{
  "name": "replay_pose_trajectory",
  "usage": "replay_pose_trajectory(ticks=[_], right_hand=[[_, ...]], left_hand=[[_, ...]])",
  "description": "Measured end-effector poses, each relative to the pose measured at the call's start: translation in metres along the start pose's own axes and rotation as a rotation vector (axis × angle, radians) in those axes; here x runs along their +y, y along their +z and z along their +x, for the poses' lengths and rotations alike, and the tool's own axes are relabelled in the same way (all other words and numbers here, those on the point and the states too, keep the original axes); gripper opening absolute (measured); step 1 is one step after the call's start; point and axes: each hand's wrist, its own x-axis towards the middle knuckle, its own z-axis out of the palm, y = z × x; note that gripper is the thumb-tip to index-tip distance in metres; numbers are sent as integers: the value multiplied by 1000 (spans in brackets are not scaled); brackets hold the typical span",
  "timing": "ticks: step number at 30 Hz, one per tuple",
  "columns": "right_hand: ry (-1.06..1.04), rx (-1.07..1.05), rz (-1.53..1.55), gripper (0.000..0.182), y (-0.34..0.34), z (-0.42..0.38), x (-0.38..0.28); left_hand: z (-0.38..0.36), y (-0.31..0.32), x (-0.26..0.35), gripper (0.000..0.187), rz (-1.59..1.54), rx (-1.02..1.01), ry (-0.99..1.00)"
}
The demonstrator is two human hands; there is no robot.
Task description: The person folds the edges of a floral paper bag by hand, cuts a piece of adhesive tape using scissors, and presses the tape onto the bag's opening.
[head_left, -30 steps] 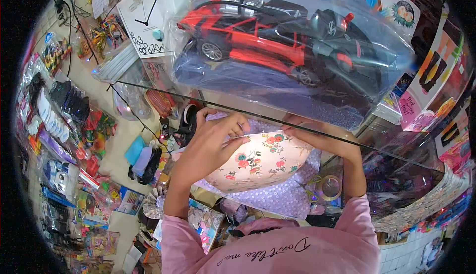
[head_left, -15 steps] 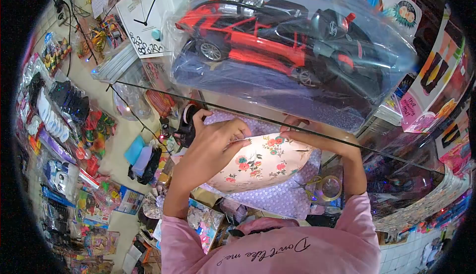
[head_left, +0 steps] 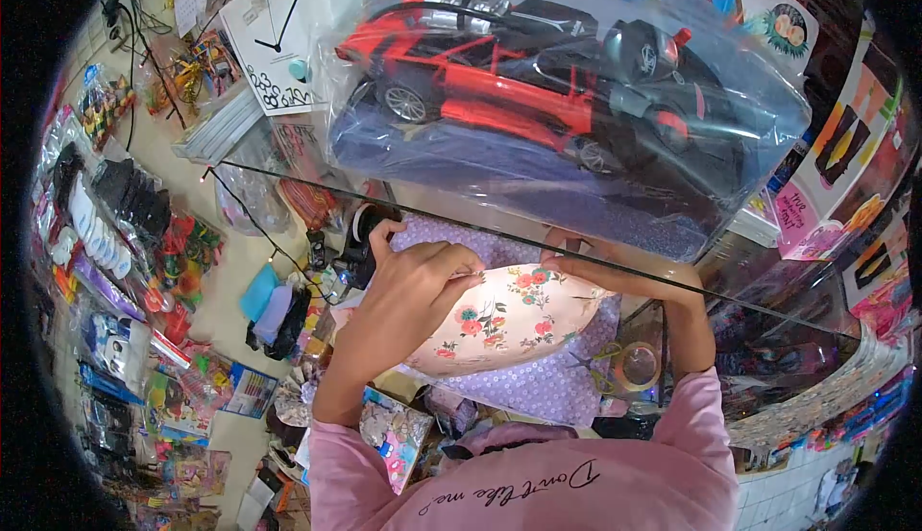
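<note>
Flowered sheet (head_left: 504,325): smooth, pale pink, bowed, sits between both hands. Left hand (head_left: 423,277) pinches its upper edge, thumb to fingertips; right hand (head_left: 567,251) touches that edge, partly behind glass (head_left: 663,277), can't tell if pinched. Lilac sheet (head_left: 552,397), tiny-flower print, lies under the grip. Beyond the grip: glossy red-black toy car (head_left: 519,89) in crinkled clear plastic. Below the grip I read "Don't like me?" on the pink shirt (head_left: 615,483), upside down. Vs a second ago: more scissors (head_left: 597,368) blade shows right of the flowered sheet.
</note>
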Motion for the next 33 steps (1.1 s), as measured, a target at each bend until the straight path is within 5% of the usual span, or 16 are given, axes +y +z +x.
replay_pose_trajectory(ticks=[25,28,33], right_hand=[[44,24,-48,32,1,2,-12],[-78,90,-122,34,13,-8,18],[149,78,-222,48,9,-17,-27]], left_hand=[[-34,-48,-30,13,96,-28,-106],[-31,-49,-19,18,124,26,-101],[-16,-35,0,24,175,156,-6]])
